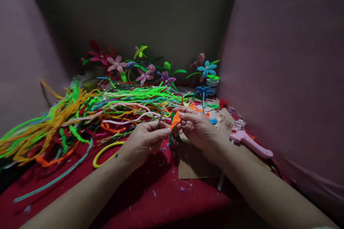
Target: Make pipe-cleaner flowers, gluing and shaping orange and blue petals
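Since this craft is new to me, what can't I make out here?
In the head view:
Fuzzy orange piece: partly covered by the left hand and right hand.
Flat brown cardboard sheet: partly behind the right hand.
Thick yellow loop: right side behind the left wrist.
Golden fuzzy stems: some ends cut by left edge.

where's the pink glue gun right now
In the head view, the pink glue gun lies right of centre, just to the right of the right hand, between it and the pinkish side wall.
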Demonstrator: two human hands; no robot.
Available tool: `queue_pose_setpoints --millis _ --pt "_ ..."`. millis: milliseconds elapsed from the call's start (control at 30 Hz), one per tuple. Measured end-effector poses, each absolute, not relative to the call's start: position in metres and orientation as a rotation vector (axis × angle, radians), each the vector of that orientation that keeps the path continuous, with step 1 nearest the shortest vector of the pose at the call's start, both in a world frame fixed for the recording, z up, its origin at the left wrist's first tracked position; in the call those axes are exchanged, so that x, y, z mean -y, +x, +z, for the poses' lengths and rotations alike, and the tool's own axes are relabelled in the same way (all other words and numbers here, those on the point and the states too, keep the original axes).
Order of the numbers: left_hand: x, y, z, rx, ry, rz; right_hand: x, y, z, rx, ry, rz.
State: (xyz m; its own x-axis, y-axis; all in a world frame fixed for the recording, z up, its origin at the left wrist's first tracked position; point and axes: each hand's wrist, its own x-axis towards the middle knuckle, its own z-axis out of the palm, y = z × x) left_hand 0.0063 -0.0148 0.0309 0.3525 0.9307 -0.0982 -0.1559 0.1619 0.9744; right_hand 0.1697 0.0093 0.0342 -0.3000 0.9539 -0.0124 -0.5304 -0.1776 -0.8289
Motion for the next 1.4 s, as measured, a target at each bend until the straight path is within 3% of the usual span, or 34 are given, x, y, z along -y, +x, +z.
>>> queue_pose_setpoints --millis 167,233,400,533,833,1167,1400 --pt "0.009 0.004 0.034 -0.845 1.012 1.028 -0.007 0.190 0.049 1.194 -0.873 1.490" --pt "0.006 0.003 0.036 -0.806 0.962 1.052 0.004 0.216 0.052 1.407 -1.060 1.162" --pt "0.007 0.002 0.040 -0.756 0.932 1.049 0.046 0.304 0.024 1.761 -1.673 -0.252" --pt "0.010 0.003 0.038 -0.724 0.959 1.034 0.058 0.344 -0.014 1.892 -1.920 -0.573" --pt "0.002 -0.003 0.031 -0.709 0.955 1.076 0.058 0.343 -0.025 1.717 -1.796 -0.524" --pt "0.005 -0.002 0.036 -0.672 0.947 1.180 0.074 0.255 0.043 1.058 -1.146 0.871" --pt "-0.001 -0.012 0.046 -0.681 0.884 1.347 0.036 0.195 0.064 1.255 -0.878 1.159"
